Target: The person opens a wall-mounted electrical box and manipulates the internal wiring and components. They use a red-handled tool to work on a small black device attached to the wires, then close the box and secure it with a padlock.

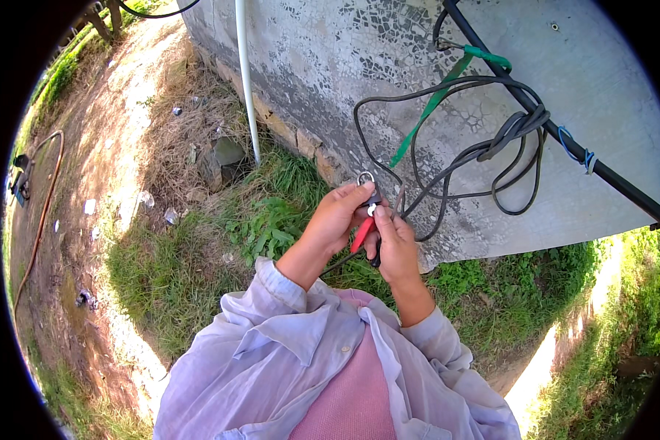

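Observation:
Close together in front of my chest, both hands work on one small padlock (375, 197) with a silvery shackle pointing up and a dark body. My left hand (336, 221) is closed on it, thumb pressed against its side. Just below the body, my right hand (394, 251) pinches a small silvery key (372, 210) that touches the padlock's lower end. How far the key sits inside cannot be made out. A red tag (361, 234) dangles below the key between my hands, and a black piece (375, 257) shows under my right fingers.
A black cable (484, 152) hangs knotted over a black pole (521, 95) along a worn grey wall (301, 66). A green strap (433, 103) is tied to the pole. A white pipe (246, 81) stands at the wall; grass and a rock (228, 152) lie below.

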